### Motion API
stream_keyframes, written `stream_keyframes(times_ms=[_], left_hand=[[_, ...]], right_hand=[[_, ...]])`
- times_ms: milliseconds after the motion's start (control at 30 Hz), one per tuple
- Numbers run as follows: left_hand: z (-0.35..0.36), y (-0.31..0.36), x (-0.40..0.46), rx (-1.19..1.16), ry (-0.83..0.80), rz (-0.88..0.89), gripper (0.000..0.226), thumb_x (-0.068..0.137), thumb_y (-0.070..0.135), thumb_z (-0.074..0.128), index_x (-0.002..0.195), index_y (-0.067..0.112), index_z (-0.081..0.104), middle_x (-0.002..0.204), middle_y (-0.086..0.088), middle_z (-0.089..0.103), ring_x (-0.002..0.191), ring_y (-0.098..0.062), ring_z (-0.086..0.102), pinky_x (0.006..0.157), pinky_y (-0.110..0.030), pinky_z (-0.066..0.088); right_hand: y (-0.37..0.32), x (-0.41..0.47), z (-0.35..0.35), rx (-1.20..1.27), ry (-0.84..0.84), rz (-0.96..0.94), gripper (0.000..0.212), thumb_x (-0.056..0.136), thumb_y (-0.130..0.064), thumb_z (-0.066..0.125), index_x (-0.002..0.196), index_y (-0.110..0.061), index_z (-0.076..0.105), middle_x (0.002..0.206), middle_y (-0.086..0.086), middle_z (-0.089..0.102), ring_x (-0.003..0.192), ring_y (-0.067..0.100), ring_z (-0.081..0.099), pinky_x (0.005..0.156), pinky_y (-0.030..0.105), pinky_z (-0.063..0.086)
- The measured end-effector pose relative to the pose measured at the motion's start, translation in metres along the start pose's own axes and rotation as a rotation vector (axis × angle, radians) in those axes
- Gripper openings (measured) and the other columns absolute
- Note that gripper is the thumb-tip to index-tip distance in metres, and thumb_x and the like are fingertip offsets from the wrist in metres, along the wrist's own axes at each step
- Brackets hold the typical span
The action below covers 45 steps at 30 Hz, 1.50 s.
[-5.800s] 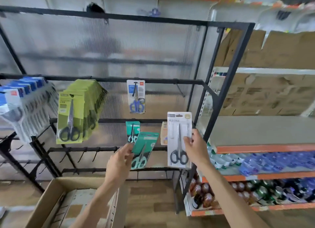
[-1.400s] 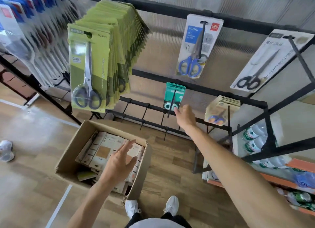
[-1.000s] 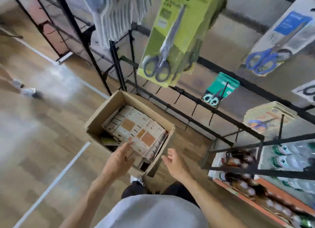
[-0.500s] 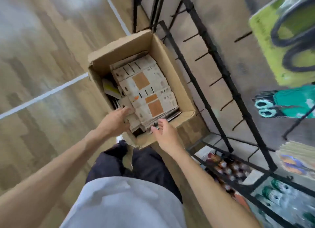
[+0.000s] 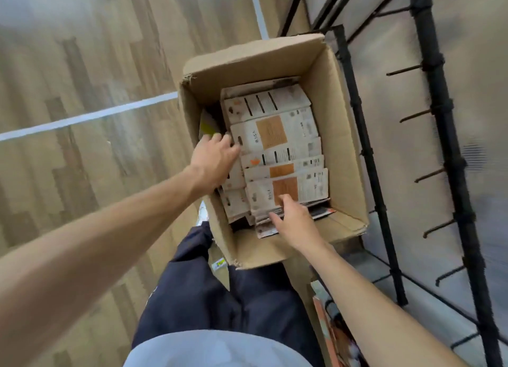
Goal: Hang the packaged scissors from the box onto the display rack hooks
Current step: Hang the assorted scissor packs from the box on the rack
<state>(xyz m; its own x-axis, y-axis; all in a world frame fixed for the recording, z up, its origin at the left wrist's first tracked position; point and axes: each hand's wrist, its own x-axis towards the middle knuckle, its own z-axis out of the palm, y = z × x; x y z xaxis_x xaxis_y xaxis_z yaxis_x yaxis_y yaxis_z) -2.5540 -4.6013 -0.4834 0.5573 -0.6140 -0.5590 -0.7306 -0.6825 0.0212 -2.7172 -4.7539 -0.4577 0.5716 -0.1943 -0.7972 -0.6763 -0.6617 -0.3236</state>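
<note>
I'm looking down into the cardboard box (image 5: 341,136), where the scissor packs (image 5: 277,152) are lying stacked face down. My left hand (image 5: 214,160) is curling over the stack's left edge; whether it's gripping, I cannot tell. My right hand (image 5: 294,221) is resting loose-fingered on the near pack.

Brown cardboard box (image 5: 341,136) holds white packages (image 5: 277,147) printed with orange panels and black bars; one yellow-green package (image 5: 207,125). Black rack (image 5: 439,125). Pale wood-grain floor (image 5: 82,78), white stripe (image 5: 90,116).
</note>
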Motion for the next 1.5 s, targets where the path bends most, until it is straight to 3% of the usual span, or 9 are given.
stream_keyframes(times_ms=[100, 367, 467, 567, 767, 900, 1133, 1333, 1500], left_hand=[[-0.011, -0.017, 0.024, 0.082, -0.049, -0.114, 0.039, 0.095, 0.017, 0.055, 0.133, 0.015, 0.051, 0.129, -0.011, 0.052, 0.117, -0.029, 0.052, 0.088, -0.039, 0.045], [-0.014, -0.012, 0.036, 0.153, -0.090, -0.028, 0.019, 0.095, 0.005, 0.049, 0.100, 0.016, 0.063, 0.086, -0.002, 0.065, 0.077, -0.023, 0.066, 0.057, -0.030, 0.043], [-0.012, -0.018, 0.028, 0.093, 0.060, 0.061, 0.019, 0.092, 0.000, 0.053, 0.090, 0.012, 0.067, 0.076, -0.002, 0.064, 0.074, -0.024, 0.066, 0.063, -0.034, 0.055], [-0.015, -0.029, 0.009, -0.013, 0.203, 0.113, 0.022, 0.088, -0.002, 0.058, 0.099, 0.012, 0.072, 0.093, -0.008, 0.073, 0.094, -0.029, 0.069, 0.076, -0.045, 0.059], [-0.067, -0.049, -0.048, -0.517, 0.536, 0.026, 0.027, 0.093, 0.001, 0.060, 0.110, 0.014, 0.075, 0.091, -0.011, 0.076, 0.075, -0.031, 0.072, 0.065, -0.042, 0.059], [-0.071, -0.050, -0.055, -1.226, 0.428, -0.263, 0.030, 0.096, 0.006, 0.058, 0.099, 0.032, 0.074, 0.093, -0.001, 0.073, 0.087, -0.018, 0.072, 0.066, -0.035, 0.062], [-0.053, -0.021, -0.043, -1.403, 0.299, -0.348, 0.023, 0.101, 0.016, 0.054, 0.112, 0.021, 0.074, 0.100, 0.000, 0.075, 0.092, -0.014, 0.072, 0.063, -0.028, 0.061], [-0.045, 0.000, -0.045, -1.502, 0.273, -0.380, 0.022, 0.101, 0.011, 0.053, 0.103, 0.025, 0.070, 0.098, 0.001, 0.074, 0.091, -0.011, 0.072, 0.061, -0.031, 0.061], [-0.034, 0.007, -0.048, -1.492, 0.204, -0.447, 0.014, 0.100, 0.009, 0.055, 0.109, 0.012, 0.065, 0.098, -0.004, 0.074, 0.090, -0.015, 0.073, 0.061, -0.035, 0.062]], right_hand=[[0.005, 0.003, 0.008, -0.009, -0.001, -0.001, 0.041, 0.098, -0.026, 0.062, 0.133, -0.010, 0.048, 0.127, 0.009, 0.061, 0.119, 0.026, 0.057, 0.099, 0.038, 0.048], [0.026, 0.002, 0.017, -0.014, -0.003, 0.029, 0.049, 0.097, -0.024, 0.062, 0.141, -0.012, 0.045, 0.138, 0.006, 0.055, 0.128, 0.022, 0.051, 0.106, 0.035, 0.042], [0.024, 0.004, 0.017, -0.021, -0.004, 0.033, 0.044, 0.097, -0.026, 0.062, 0.137, -0.012, 0.046, 0.134, 0.007, 0.058, 0.124, 0.023, 0.055, 0.101, 0.035, 0.045], [0.020, 0.003, 0.015, 0.008, 0.016, 0.041, 0.043, 0.098, -0.025, 0.061, 0.137, -0.011, 0.046, 0.134, 0.008, 0.058, 0.124, 0.024, 0.054, 0.101, 0.035, 0.045], [0.015, -0.001, 0.015, 0.062, 0.022, 0.055, 0.045, 0.099, -0.024, 0.060, 0.139, -0.011, 0.045, 0.137, 0.008, 0.057, 0.127, 0.024, 0.052, 0.105, 0.035, 0.042], [0.015, -0.001, 0.015, 0.107, 0.043, 0.071, 0.046, 0.098, -0.024, 0.060, 0.140, -0.013, 0.045, 0.135, 0.006, 0.059, 0.124, 0.022, 0.054, 0.103, 0.033, 0.044], [0.011, 0.001, 0.016, 0.198, 0.058, 0.034, 0.046, 0.099, -0.029, 0.059, 0.141, -0.015, 0.045, 0.137, 0.003, 0.057, 0.123, 0.018, 0.056, 0.099, 0.027, 0.044], [-0.027, 0.018, 0.020, 0.668, 0.067, 0.097, 0.047, 0.096, -0.045, 0.056, 0.136, -0.020, 0.051, 0.121, -0.009, 0.063, 0.112, 0.009, 0.060, 0.100, 0.034, 0.048], [-0.039, 0.041, 0.015, 1.553, 0.085, 0.307, 0.044, 0.099, -0.015, 0.060, 0.138, 0.001, 0.048, 0.121, 0.014, 0.066, 0.110, 0.020, 0.067, 0.095, 0.029, 0.055]])
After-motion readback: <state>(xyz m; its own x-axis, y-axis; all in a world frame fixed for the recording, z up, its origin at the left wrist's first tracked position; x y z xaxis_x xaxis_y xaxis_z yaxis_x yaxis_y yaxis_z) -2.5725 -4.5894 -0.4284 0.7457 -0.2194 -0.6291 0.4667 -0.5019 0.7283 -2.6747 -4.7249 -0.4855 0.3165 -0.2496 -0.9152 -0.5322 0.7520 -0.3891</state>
